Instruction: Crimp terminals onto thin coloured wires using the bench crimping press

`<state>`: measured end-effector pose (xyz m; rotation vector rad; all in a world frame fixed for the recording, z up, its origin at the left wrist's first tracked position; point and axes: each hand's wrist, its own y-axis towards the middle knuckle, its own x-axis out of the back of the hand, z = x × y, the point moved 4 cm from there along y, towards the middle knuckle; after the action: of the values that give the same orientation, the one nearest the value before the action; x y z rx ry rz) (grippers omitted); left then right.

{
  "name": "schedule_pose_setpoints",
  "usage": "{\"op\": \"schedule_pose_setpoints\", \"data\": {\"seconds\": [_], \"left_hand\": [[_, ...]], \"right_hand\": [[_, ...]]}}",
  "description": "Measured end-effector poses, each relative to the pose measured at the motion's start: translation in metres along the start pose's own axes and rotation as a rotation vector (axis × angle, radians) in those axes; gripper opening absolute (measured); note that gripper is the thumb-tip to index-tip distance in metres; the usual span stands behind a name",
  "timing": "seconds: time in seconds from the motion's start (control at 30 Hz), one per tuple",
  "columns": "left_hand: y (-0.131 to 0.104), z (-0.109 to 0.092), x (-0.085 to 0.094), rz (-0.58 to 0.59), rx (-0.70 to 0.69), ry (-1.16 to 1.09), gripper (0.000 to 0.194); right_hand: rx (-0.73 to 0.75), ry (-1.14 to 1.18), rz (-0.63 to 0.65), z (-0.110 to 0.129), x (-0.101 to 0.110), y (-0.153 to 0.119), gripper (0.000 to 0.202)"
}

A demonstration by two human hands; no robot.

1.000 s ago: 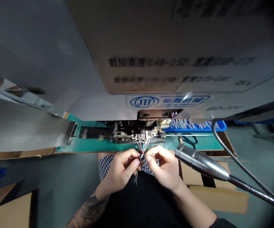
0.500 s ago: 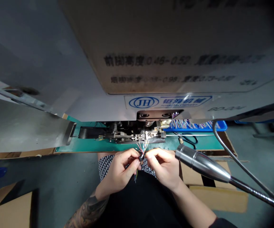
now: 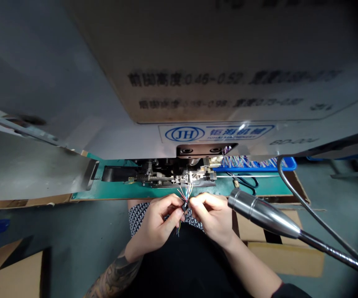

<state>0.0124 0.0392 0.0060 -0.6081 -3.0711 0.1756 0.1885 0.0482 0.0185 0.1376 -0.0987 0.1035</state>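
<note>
A short black cable (image 3: 185,206) with several thin coloured wires (image 3: 186,193) fanned out of its upper end is between my hands. My left hand (image 3: 163,219) is closed, thumb and fingers pinching the black sheath. Close beside it on the right, my right hand (image 3: 211,215) is closed too, its thumb and forefinger pinched at the base of the wires. More wire ends (image 3: 179,230) hang below my left fingers. The wire tips point at the metal mechanism (image 3: 189,178) of the machine, just above them.
The grey machine body (image 3: 119,140) fills the upper view. A blue tray (image 3: 287,164) of wires stands right of the mechanism on the green bench (image 3: 113,192), with dark-handled scissors (image 3: 248,182) in front. A metal gooseneck lamp (image 3: 265,213) reaches in from the right. Cardboard lies below.
The hands hold nearly the same pose and grip. The wire fan has shifted very slightly, and the view of the machine has moved a little to the left.
</note>
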Motion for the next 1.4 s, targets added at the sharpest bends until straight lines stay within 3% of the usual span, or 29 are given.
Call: {"op": "schedule_pose_setpoints", "data": {"seconds": [0.1, 0.27, 0.37, 0.47, 0.67, 0.87, 1.1, 1.4], "left_hand": [[-0.001, 0.001, 0.001, -0.002, 0.008, 0.003, 0.018], [-0.001, 0.001, 0.002, 0.000, 0.005, -0.006, 0.020], [0.000, 0.001, 0.002, 0.000, -0.004, -0.010, 0.017], [0.000, 0.002, 0.002, -0.001, -0.008, -0.018, 0.015], [0.000, 0.006, -0.002, -0.016, -0.001, -0.040, 0.011], [0.005, -0.006, 0.000, -0.148, -0.128, 0.153, 0.005], [0.007, -0.008, 0.001, -0.159, -0.253, 0.226, 0.005], [0.008, -0.010, 0.001, -0.168, -0.246, 0.229, 0.006]], "right_hand": [[-0.007, -0.035, 0.012, -0.001, 0.001, 0.001, 0.037], [-0.037, 0.068, 0.030, -0.005, 0.000, -0.001, 0.016], [-0.030, 0.041, 0.027, -0.005, -0.001, -0.001, 0.023], [0.011, 0.006, 0.017, -0.001, -0.001, 0.000, 0.027], [0.037, 0.035, -0.064, 0.001, -0.003, 0.005, 0.016], [0.207, -0.044, -0.135, 0.010, -0.009, 0.004, 0.015], [0.406, -0.156, -0.090, 0.022, -0.012, 0.002, 0.018], [0.380, -0.129, -0.102, 0.018, -0.011, 0.003, 0.017]]}}
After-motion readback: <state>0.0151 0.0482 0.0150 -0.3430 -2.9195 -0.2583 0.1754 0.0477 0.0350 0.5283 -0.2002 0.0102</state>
